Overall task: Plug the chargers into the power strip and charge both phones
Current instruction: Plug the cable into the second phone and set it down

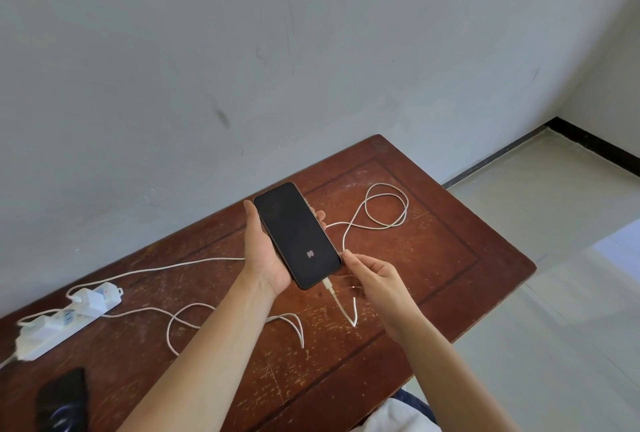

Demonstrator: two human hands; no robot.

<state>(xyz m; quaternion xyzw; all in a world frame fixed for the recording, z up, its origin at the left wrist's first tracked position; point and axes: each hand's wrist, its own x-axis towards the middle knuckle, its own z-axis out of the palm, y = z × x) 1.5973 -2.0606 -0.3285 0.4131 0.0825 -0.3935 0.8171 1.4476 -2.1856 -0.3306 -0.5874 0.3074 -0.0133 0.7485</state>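
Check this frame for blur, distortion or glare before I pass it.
Head view: wide-angle bending curves the wall and floor edges; the power strip and second phone at the lower left are smeared, while the held phone in the left hand is sharp; soft even daylight, weak shadows, faint sheen on the table.

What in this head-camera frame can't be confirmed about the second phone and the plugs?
- Second phone: cut by the bottom edge, blurred; its port and any cable are not visible.
- Power strip: blurred at the left edge; chargers' seating unclear.
- Held phone in left hand: screen icon too small to read.
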